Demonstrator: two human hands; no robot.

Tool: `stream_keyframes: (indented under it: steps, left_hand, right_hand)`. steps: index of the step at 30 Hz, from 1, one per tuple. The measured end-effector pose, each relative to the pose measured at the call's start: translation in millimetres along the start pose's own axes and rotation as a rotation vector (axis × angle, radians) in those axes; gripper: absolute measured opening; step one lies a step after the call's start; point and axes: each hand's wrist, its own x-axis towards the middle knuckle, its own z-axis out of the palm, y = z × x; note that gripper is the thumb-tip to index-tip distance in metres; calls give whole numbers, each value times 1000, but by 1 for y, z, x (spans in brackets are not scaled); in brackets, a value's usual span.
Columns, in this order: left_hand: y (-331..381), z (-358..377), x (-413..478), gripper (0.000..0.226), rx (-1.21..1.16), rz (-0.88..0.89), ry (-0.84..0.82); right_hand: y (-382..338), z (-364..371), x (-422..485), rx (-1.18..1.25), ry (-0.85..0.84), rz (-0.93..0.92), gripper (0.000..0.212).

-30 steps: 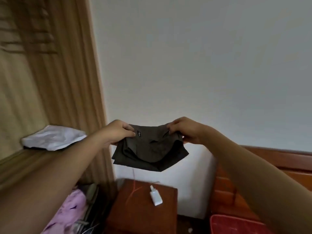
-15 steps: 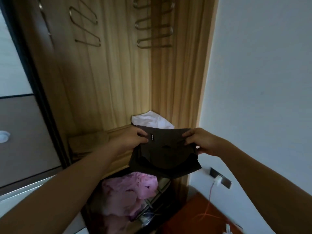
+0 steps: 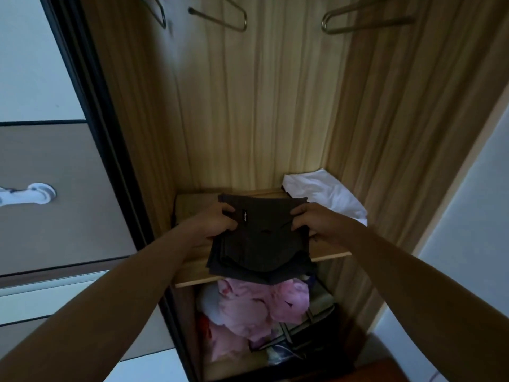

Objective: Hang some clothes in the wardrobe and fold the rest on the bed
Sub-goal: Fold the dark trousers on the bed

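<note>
Head view, from the left: the wardrobe's sliding door (image 3: 63,194) stands aside, and the left hand (image 3: 217,223) pinches one edge of a folded dark garment (image 3: 261,246), thumb on top and fingers curled beneath. The right hand (image 3: 312,224) grips the opposite edge the same way. The garment is held low over the wooden shelf (image 3: 190,271); whether it touches the shelf I cannot tell. A white cloth (image 3: 325,194) lies on the shelf just to its right. The step appears to be stowing a folded piece. Next it should be lowered flat beside the white cloth and both grips eased off without spoiling the folds.
</note>
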Motion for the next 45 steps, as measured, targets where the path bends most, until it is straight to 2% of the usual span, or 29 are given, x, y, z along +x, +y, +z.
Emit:
stream_keyframes:
  steps: [8,15,20,22,24,27,29,32,33,34,37,39,45]
  left_hand:
    - [-47,-10,109,64,-91,-111,89]
    - [-101,-18,188,61,-76,-172,305]
    - [-117,-46,244,60,14,-230,467]
    - [-121,-65,265,56,138,-240,517]
    - [-133,-76,278,52,411,-276,529]
    - [-153,-65,282,45,785,-399,411]
    - [-161,-51,284,45,939,-386,371]
    - [-158,-51,298,45,1044,-324,428]
    - [-155,-54,304,45,1071,-326,428]
    - [-154,-57,311,46,1087,-346,405]
    - [-167,-65,327,64,1098,-387,242]
    - [-189,-64,327,68,1101,-318,165]
    - [-235,-42,327,63,958,-95,403]
  right_hand:
    - [10,29,139,10,-82,48,55]
    - [17,79,255,-63,-196,80,63]
    - [7,113,337,-140,-228,-1,69]
    - [-3,125,369,-154,-260,-38,70]
    - [-7,143,397,-186,-352,-42,73]
    - [13,169,418,-521,-484,-50,73]
    - [30,180,421,-661,-375,-131,69]
    - [30,193,427,-779,-28,-427,59]
    - [27,199,431,-840,-8,-480,61]
    - [24,206,436,-898,-63,-487,66]
    - [27,224,447,-941,-283,-336,76]
    - [37,232,450,-912,-288,-304,76]
    - [61,245,462,-846,-147,-391,77]
